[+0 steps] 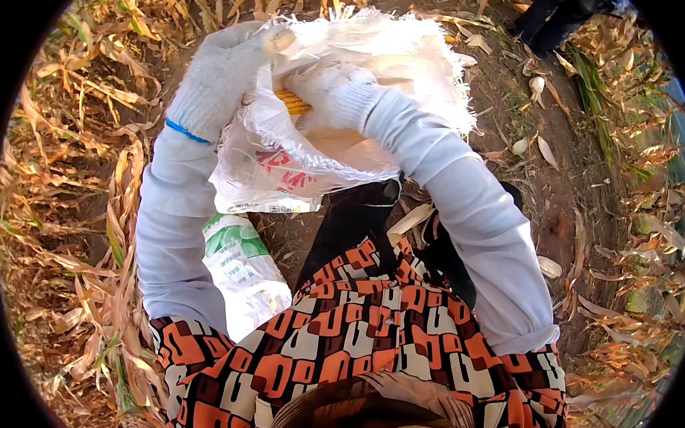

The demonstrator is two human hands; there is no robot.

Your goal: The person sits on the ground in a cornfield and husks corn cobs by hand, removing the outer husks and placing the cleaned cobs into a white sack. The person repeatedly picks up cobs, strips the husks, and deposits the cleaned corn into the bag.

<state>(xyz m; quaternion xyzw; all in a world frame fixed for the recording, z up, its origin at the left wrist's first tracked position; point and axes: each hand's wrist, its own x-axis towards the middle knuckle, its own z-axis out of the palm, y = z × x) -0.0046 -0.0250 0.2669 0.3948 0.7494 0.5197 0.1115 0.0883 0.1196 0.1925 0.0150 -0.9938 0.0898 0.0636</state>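
Note:
A white woven sack (pixel 298 181) with a frayed rim and red lettering stands upright in front of me, its mouth spread wide. My left hand (pixel 220 77), in a white knit glove with a blue cuff edge, is closed on the sack's rim at the left. Inside the mouth is my right hand (pixel 332 95), gloved in white too; its fingers are partly hidden. Beside those fingers shows a yellow corn cob (pixel 292 102); whether the hand grips it cannot be told.
A second white sack with a green band (pixel 242 256) lies by my left forearm. Dry corn stalks and leaves (pixel 75 250) cover the ground at left. Loose husks (pixel 547 152) lie on bare soil at right. Another person's dark-trousered legs (pixel 547 23) are at the upper right.

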